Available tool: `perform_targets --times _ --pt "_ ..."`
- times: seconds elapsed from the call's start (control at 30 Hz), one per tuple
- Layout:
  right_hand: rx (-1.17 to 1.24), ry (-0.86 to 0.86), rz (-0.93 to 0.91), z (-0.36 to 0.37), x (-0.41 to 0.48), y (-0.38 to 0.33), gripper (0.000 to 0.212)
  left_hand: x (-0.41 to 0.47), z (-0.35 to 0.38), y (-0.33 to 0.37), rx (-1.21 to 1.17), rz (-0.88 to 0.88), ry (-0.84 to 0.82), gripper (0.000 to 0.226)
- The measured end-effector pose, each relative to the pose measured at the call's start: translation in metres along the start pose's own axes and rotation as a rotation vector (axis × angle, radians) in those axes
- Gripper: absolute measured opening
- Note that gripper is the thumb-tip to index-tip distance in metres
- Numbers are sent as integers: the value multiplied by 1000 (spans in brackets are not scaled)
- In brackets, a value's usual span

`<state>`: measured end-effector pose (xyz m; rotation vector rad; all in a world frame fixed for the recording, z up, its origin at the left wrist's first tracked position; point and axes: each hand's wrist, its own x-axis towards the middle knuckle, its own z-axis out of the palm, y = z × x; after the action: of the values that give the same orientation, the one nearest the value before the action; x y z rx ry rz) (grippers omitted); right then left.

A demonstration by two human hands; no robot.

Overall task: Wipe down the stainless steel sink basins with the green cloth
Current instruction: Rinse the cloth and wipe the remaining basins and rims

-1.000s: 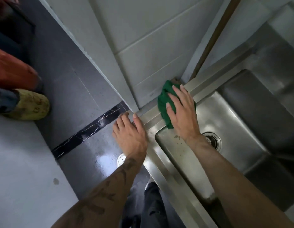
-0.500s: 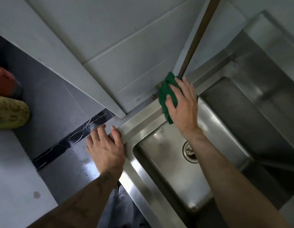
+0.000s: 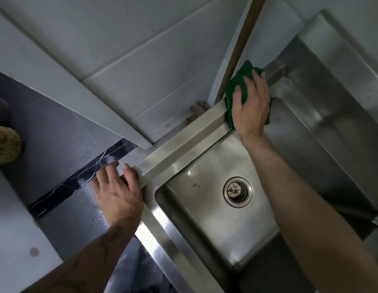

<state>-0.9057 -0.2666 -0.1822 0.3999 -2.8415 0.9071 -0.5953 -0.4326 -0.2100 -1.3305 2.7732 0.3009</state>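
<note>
Pale tiled wall [image 3: 141, 60] meets a dark floor [image 3: 57, 134], with the stainless steel sink [image 3: 183, 142] set in the corner. At the sink's far rim, beside a brown pipe [image 3: 241, 45], the right hand [image 3: 250, 106] presses the green cloth [image 3: 239, 81] flat with spread, straight fingers. The left hand [image 3: 118, 193] rests relaxed on the rim's left corner, grasping nothing. The drain [image 3: 238, 191] sits mid-basin.
</note>
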Motion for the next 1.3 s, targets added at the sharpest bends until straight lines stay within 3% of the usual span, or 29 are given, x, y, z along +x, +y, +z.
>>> perform_targets --times 0.13,0.27,0.4,0.53,0.63,0.77,0.87,1.0,1.17,1.3 --pt "-35 -134 -149 -6 -3 19 48 1 -4 7 -88 -62 16 44" --pt "-36 -74 -53 -18 47 44 50 0 -11 14 -107 -39 19 44" --pt "-40 -60 -22 -6 20 23 48 1 -15 17 -218 -110 53 45" --pt "-74 -178 -238 -14 24 46 48 1 -10 11 -99 -63 8 40" --pt "-85 -86 -152 -19 59 58 50 0 -9 11 -90 -42 35 36" --pt "-76 -47 -74 -11 40 34 47 -1 -1 0 127 38 -42 33" --pt "-74 -139 -197 -12 23 36 45 0 2 -3 250 75 -112 46" --pt "-43 -93 -172 -18 56 57 48 0 3 -4 226 97 -81 42" --pt "-67 -45 -50 -8 53 46 50 0 -2 2 44 -25 -34 37" --pt "-47 -141 -81 -1 11 17 51 1 6 -6 191 44 -63 47"
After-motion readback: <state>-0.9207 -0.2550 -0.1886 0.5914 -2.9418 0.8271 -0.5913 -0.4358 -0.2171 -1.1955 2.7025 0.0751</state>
